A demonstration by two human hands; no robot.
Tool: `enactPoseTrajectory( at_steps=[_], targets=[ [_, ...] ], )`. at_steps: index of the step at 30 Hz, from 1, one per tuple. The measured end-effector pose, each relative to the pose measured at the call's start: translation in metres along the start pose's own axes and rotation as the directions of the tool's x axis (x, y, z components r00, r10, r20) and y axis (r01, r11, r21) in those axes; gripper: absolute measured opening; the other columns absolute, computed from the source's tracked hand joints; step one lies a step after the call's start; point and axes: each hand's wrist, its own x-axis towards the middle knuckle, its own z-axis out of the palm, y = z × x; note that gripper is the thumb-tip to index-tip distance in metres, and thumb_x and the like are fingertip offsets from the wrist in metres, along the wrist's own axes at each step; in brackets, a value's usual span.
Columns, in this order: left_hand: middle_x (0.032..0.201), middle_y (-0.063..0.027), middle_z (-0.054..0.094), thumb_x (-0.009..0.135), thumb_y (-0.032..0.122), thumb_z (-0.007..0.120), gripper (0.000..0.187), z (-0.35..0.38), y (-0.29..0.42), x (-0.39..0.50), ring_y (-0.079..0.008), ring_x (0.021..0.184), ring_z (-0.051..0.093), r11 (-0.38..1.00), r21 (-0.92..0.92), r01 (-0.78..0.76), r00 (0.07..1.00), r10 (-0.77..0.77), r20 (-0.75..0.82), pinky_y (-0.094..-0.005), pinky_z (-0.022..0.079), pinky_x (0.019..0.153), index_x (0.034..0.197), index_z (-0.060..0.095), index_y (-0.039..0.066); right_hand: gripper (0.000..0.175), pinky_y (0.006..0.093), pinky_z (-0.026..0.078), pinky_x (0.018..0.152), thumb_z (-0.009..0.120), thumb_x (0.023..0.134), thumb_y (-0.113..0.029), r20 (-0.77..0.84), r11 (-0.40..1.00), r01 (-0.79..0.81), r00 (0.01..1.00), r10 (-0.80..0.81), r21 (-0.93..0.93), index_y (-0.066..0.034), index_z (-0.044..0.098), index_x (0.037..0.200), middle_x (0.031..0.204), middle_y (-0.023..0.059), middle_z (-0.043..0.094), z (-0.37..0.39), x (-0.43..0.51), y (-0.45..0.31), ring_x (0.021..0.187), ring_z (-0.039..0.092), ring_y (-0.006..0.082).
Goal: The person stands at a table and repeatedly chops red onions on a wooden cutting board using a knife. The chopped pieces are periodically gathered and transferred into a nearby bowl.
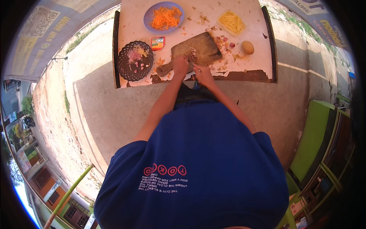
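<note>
A wooden cutting board [206, 47] with a handle lies aslant near the table's front edge. Over its lower part, my left hand [181, 66] is bent down beside a knife [190, 61]; what its fingers press on is hidden. My right hand [203, 75] grips the knife's handle, the blade pointing up and left across the board. Finely chopped shallot or garlic [193, 52] lies by the blade. To the left stands a black perforated basket [123, 67] with chopped pieces and several peeled cloves. Small shallots [232, 45] and peelings are scattered right of the board.
A purple plate [147, 21] of shredded carrot stands at the back left, a red packet [158, 43] in front of it. Pale cut strips [232, 23] fill a clear container at the back right. A round brown potato-like item [247, 47] lies near the right edge.
</note>
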Motion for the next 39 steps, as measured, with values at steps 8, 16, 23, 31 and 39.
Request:
enactPoseTrajectory(
  at_steps=[8, 16, 23, 31, 39],
  targets=[
    [0.085, -0.0239, 0.066, 0.085, 0.011, 0.061, 0.014, 0.01, -0.004, 0.002, -0.0413, 0.085, 0.065, 1.0, -0.008, -0.015, 0.997, 0.014, -0.079, -0.0489, 0.051, 0.076, 0.085, 0.068, -0.001, 0.035, 0.0446, 0.05, 0.087, 0.054, 0.093, -0.025, -0.002, 0.992, 0.091, 0.996, -0.092, -0.084, -0.0036, 0.067, 0.117, 0.103, 0.026, 0.067, 0.003, 0.006, 0.005, 0.099, 0.064, 0.042],
    [0.088, -0.023, 0.068, 0.085, 0.008, 0.06, 0.012, 0.003, 0.001, 0.004, -0.0399, 0.085, 0.066, 0.999, 0.018, 0.028, 1.0, -0.027, -0.005, -0.0477, 0.052, 0.077, 0.086, 0.067, -0.001, 0.032, 0.0495, 0.051, 0.084, 0.054, 0.091, -0.023, -0.007, 0.977, 0.101, 0.994, -0.105, -0.19, -0.005, 0.069, 0.113, 0.097, 0.0275, 0.067, 0.002, 0.014, -0.015, 0.094, 0.064, 0.0449],
    [0.088, -0.0204, 0.066, 0.087, 0.014, 0.063, 0.015, 0.006, -0.006, 0.001, -0.038, 0.086, 0.065, 1.0, 0.019, 0.017, 1.0, -0.017, -0.015, -0.0465, 0.051, 0.078, 0.086, 0.067, 0.0, 0.032, 0.0497, 0.051, 0.083, 0.053, 0.092, -0.024, -0.049, 0.961, 0.089, 0.993, -0.105, -0.263, -0.0068, 0.069, 0.115, 0.098, 0.0262, 0.067, -0.008, 0.0, -0.005, 0.094, 0.064, 0.0436],
    [0.081, -0.0194, 0.069, 0.086, 0.015, 0.065, 0.015, 0.002, -0.022, 0.0, -0.037, 0.082, 0.067, 0.999, -0.017, -0.049, 0.997, 0.048, -0.058, -0.0462, 0.052, 0.076, 0.084, 0.069, 0.001, 0.034, 0.0463, 0.051, 0.087, 0.055, 0.093, -0.025, -0.014, 0.975, 0.174, 0.984, -0.178, -0.14, -0.0057, 0.068, 0.117, 0.105, 0.0242, 0.068, -0.001, 0.004, 0.016, 0.098, 0.064, 0.0418],
    [0.077, -0.0173, 0.07, 0.083, 0.017, 0.066, 0.015, 0.005, -0.018, -0.002, -0.0349, 0.078, 0.068, 0.998, -0.067, 0.018, 0.994, -0.025, -0.106, -0.0445, 0.053, 0.073, 0.082, 0.071, 0.002, 0.034, 0.0455, 0.051, 0.087, 0.055, 0.092, -0.026, 0.003, 0.973, 0.197, 0.98, -0.199, -0.12, -0.0071, 0.068, 0.117, 0.105, 0.0238, 0.067, -0.004, 0.003, 0.009, 0.099, 0.064, 0.0413]
  ],
)
